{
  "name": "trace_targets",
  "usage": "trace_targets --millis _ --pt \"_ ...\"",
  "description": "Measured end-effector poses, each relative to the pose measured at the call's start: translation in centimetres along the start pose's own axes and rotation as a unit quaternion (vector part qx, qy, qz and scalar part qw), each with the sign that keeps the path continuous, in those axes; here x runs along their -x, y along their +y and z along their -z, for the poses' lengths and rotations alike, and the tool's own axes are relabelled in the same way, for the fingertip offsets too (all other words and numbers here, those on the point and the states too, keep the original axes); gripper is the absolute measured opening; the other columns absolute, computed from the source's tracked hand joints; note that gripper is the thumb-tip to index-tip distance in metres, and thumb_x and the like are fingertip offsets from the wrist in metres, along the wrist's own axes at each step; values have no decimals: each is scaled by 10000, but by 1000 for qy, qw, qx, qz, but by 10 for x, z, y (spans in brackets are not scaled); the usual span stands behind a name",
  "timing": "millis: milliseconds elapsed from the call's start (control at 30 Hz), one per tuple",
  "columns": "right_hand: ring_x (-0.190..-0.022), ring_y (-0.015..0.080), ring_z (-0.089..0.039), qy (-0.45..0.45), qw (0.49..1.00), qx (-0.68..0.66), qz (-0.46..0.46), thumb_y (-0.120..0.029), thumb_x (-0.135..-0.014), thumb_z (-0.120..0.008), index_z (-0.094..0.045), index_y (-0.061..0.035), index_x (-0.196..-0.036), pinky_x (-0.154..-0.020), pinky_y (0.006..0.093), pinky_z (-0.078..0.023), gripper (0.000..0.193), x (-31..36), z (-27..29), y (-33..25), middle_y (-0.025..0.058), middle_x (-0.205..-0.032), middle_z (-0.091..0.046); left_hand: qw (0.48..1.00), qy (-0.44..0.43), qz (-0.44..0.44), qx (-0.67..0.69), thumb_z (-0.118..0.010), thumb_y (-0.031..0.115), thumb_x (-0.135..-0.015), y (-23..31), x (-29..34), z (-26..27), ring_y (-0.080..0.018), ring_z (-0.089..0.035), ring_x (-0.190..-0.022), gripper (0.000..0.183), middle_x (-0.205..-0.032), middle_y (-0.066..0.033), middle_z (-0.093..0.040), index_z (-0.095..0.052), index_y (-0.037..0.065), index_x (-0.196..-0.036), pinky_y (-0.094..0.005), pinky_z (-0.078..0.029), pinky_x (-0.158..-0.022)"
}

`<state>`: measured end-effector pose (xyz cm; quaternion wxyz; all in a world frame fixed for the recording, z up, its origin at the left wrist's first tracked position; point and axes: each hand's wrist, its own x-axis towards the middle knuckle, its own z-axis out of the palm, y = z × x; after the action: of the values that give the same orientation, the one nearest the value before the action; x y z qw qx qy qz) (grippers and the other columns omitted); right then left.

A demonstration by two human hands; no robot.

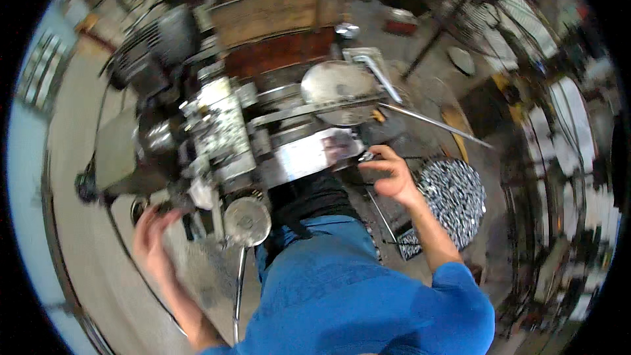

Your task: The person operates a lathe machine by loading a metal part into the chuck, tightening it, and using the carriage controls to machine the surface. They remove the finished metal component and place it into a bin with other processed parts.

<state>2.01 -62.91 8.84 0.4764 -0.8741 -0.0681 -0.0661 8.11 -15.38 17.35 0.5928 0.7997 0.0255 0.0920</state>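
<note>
In front of me stands a lathe-like machine with a metal cross slide (223,125), a round handwheel (248,221) and a large grey disc (338,85). My left hand (154,240) is at the machine's left side, blurred, its fingers apart and nothing visible in them. To the right, my right hand (393,179) has its fingers curled at the end of a shiny flat metal plate (296,161). A small shiny metal piece (366,156) shows at its fingertips; its exact kind is too small to tell.
A heap of small shiny metal pieces (453,200) lies at right, beyond my right forearm. A long metal rod (437,125) juts out rightward from the machine. A motor (158,46) is at the far left, a wooden box (269,13) at the back and a fan (483,13) at the far right.
</note>
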Motion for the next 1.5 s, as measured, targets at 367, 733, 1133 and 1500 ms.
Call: trace_targets --millis 367,733,1133,1500 --pt "-972 332 -529 -113 948 -102 280 -153 -493 -569 -678 -40 -928 -847 389 -427 462 -97 -118 -131 165 -1075 -567 834 -305 183 421 -498 303 -926 -7 9 -124 -222 -652 -818 384 -904 -138 -641 -563 -52 -1058 -308 -507 -754" --pt "-794 296 -538 -135 907 35 398 -114 -521 -592 -639 -8 -894 -687 353 -469 391 -129 -131 -172 173 -1034 -542 979 -164 24 122 -649 201 -829 11 -9 -89 -80 -546 -616 231 -657 -40 -616 -631 -20 -768 -244 -432 -552" --pt "-792 312 -552 -199 822 310 435 -200 -519 -609 -622 -17 -571 -736 368 -458 190 -259 -197 -196 138 -753 -608 972 -76 15 -223 -638 143 -788 25 -12 66 -148 -604 -790 402 -858 -96 -659 -550 -16 -1147 -306 -473 -703" --pt "-951 373 -572 -278 797 451 291 -145 -598 -593 -670 11 -764 -884 401 -442 240 -295 -245 -192 216 -860 -639 863 123 249 -423 -634 276 -776 -85 112 194 -347 -617 -719 388 -745 -202 -621 -585 -16 -1026 -412 -466 -634"
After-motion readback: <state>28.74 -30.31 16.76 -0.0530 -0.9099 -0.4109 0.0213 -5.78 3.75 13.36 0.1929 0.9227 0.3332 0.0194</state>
